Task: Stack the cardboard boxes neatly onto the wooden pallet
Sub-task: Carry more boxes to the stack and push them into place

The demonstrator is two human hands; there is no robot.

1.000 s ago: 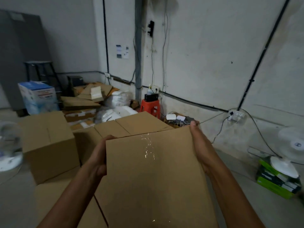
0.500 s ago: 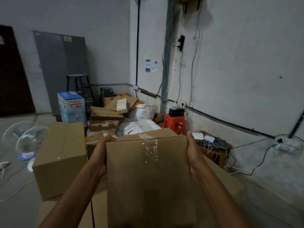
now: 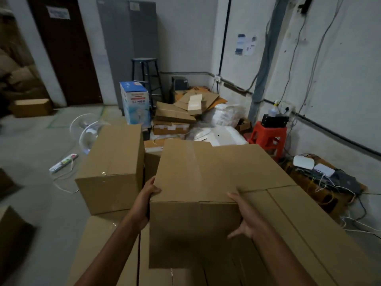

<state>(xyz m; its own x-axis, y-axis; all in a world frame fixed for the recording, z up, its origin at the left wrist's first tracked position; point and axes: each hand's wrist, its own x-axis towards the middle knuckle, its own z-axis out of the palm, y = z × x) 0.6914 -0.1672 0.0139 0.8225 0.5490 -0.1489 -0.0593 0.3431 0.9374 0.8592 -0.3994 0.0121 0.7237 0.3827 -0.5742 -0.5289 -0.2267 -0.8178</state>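
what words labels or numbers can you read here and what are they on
Nothing reads clearly.
blue and white box: red and blue print, too blurred
sign on the dark door: too blurred
papers on the wall: too small
label on the grey panel: too small
held cardboard box: no print shows

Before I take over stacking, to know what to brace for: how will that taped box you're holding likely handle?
Probably stiff: the taped box shows flat faces and straight edges though the left grip and right grip hold only its near corners. Likely light for its size, since two bare hands manage it that way. Its glossy tape strip may be slippery.
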